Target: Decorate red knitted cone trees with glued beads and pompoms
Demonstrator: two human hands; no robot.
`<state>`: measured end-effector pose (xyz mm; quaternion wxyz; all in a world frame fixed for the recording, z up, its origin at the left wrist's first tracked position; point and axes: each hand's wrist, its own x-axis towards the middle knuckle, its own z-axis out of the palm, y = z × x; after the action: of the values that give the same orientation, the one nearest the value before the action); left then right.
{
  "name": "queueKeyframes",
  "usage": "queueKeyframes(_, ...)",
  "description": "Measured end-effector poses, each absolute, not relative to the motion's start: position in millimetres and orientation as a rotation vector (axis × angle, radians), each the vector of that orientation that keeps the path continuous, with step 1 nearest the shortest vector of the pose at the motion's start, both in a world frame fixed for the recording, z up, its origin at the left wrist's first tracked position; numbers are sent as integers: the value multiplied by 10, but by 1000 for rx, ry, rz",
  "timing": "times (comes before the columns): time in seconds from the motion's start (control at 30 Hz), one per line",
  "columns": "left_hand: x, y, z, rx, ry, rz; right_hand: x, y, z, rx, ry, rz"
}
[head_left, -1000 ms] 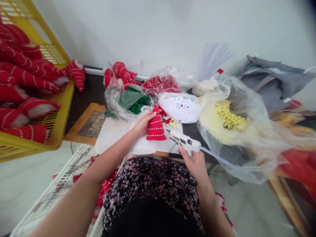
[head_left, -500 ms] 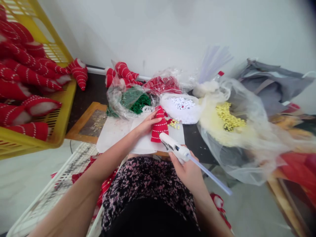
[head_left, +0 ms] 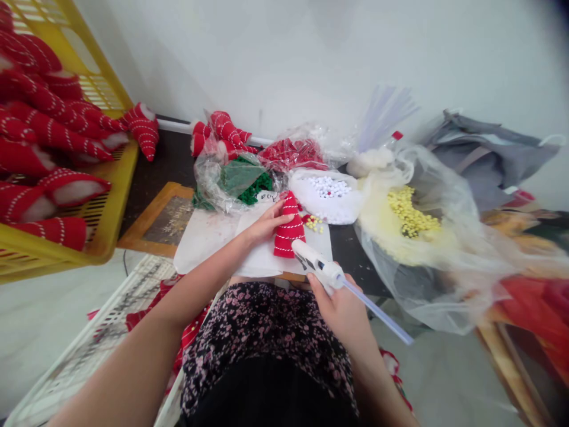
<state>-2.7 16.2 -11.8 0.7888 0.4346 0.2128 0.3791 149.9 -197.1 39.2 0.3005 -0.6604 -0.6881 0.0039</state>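
Note:
My left hand (head_left: 269,222) grips the side of a red cone-shaped fabric hat (head_left: 290,228) with white stitched stripes, its tip pointing away from me. My right hand (head_left: 340,299) is wrapped round a white glue gun (head_left: 317,261), a long clear glue stick (head_left: 377,311) sticking out of its back. The gun's front end is at the lower right edge of the hat; I cannot tell whether it touches. Under the hat lie white sheets (head_left: 208,231). Small yellow pompoms (head_left: 315,223) lie close to the hat's right side.
A yellow crate (head_left: 118,196) of striped red pieces stands left. Behind the sheets are bags of green pompoms (head_left: 249,184), white pompoms (head_left: 329,187) and red material (head_left: 293,154). A large clear bag holds yellow pompoms (head_left: 413,216) at right. A white basket (head_left: 66,362) sits below left.
The glue gun and my right hand have shifted slightly right, and the gun's front end is nearer the hat's right edge. My left hand keeps its grip.

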Motion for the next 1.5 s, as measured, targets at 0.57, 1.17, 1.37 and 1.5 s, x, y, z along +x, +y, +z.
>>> queueKeyframes(0.57, -15, 147, -121, 891, 429, 827, 1551, -1774, 354, -1677, -1638, 92)
queueKeyframes(1.17, -56, 154, -65, 861, 415, 813, 1655, -1809, 315, -1682, -1375, 186)
queueKeyframes(1.37, -78, 152, -51, 829, 392, 784, 1674, -1797, 342, -1668, -1247, 542)
queueKeyframes(1.5, -87, 150, -49, 841, 389, 776, 1697, -1770, 353, -1635, -1306, 652)
